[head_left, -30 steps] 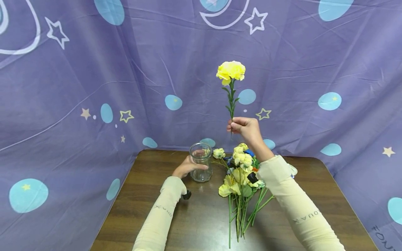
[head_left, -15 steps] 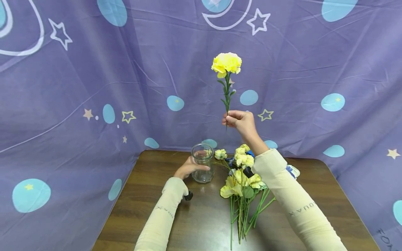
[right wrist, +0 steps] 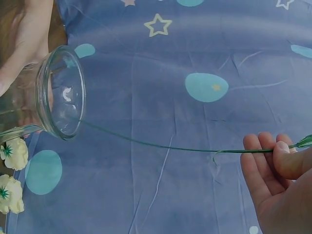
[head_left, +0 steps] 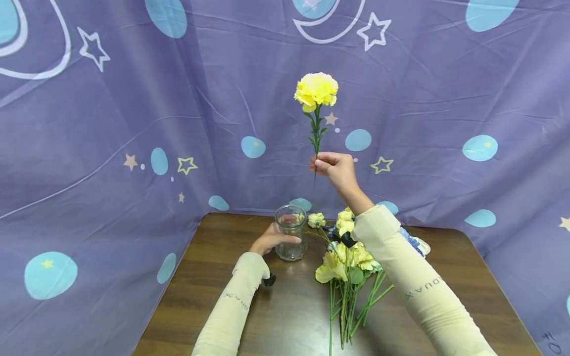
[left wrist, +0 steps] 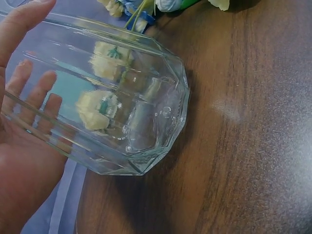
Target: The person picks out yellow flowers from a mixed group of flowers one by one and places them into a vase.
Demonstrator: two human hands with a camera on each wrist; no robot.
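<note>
My left hand (head_left: 269, 239) grips a clear glass vase (head_left: 291, 250) on the table, thumb across its front. In the left wrist view the vase's faceted base (left wrist: 156, 131) is visible, with curved fingers showing through the glass. Between thumb and fingertips, my right hand (head_left: 338, 170) pinches the green stem of a yellow carnation (head_left: 317, 90), held upright above and right of the vase. In the right wrist view the long thin stem (right wrist: 185, 149) runs down to the vase's mouth (right wrist: 63, 92). Whether its tip is inside or just at the rim, I cannot tell.
Right of the vase lies a pile of yellow flowers (head_left: 345, 259), their green stems (head_left: 345, 316) pointing toward me. Blue flowers (head_left: 411, 241) lie partly behind my right sleeve. A purple patterned cloth (head_left: 249, 178) hangs behind the brown wooden table (head_left: 276, 316).
My right hand has moved left and a little upward with the carnation, toward the space above the vase. The left hand stays on the vase. The head view has shifted slightly.
</note>
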